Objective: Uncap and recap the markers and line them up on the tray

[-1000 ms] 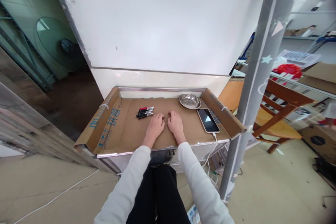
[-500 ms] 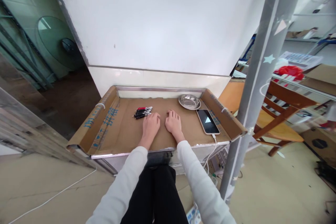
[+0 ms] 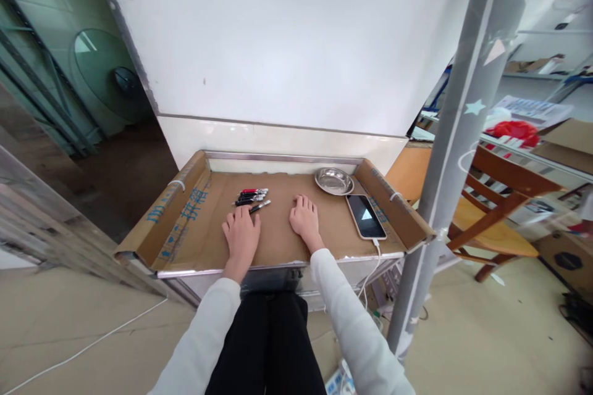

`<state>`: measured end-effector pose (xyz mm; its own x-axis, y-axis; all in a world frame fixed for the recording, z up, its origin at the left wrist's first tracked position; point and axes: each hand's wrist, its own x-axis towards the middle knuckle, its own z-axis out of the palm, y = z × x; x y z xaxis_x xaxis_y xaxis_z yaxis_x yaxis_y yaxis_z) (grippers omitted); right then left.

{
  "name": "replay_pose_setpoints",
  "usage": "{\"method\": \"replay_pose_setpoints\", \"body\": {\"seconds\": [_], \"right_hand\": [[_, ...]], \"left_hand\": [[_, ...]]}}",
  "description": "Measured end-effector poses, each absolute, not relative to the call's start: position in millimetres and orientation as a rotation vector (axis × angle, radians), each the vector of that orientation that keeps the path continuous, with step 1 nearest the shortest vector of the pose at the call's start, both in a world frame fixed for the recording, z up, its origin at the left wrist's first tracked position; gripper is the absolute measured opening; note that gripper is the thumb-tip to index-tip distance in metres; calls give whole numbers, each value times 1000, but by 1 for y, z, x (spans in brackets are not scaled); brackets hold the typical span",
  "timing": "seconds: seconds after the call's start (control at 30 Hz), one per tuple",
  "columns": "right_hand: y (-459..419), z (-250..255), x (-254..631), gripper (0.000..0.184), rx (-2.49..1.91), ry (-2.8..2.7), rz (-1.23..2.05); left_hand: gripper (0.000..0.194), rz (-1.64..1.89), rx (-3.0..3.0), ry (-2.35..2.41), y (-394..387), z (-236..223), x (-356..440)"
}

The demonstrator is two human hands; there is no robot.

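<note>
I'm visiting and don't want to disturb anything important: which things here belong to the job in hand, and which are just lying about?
Seemingly in the job:
left hand
slanted dark pen beside it
other pens, one red

Apparently just lying about:
smartphone
white cable plugged into it
wooden chair
metal dish, untouched, so less certain

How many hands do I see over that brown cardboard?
2. The left hand is by the pens, its fingertips at one slanted pen; the right hand is over the cardboard, between pens and phone. No other hand shows.
</note>
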<state>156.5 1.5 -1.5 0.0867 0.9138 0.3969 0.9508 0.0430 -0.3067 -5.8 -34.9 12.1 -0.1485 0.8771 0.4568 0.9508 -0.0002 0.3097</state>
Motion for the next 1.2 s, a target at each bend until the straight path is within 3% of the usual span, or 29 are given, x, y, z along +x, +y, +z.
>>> {"method": "replay_pose_setpoints", "body": {"seconds": [0.13, 0.3, 0.43, 0.57, 0.87, 1.2], "right_hand": [[6, -1, 157, 30, -1899, -1868, -126], [28, 10, 164, 28, -1835, -1749, 14], [54, 21, 174, 38, -1469, -1472, 856], [71, 17, 175, 21, -1073, -1141, 1379], [77, 1, 169, 10, -833, -894, 1587], [70, 14, 178, 11, -808, -800, 1667]], "left_hand": [[13, -961, -2187, -2010, -26, 9, -9], [6, -1369, -2594, -1806, 6, 6, -12], [9, -1573, -2708, -1508, 33, 14, 3], [21, -1732, -2640, -1241, 50, 21, 25], [27, -1617, -2716, -1007, 54, 20, 37], [26, -2167, -2236, -1331, 62, 32, 27]]}}
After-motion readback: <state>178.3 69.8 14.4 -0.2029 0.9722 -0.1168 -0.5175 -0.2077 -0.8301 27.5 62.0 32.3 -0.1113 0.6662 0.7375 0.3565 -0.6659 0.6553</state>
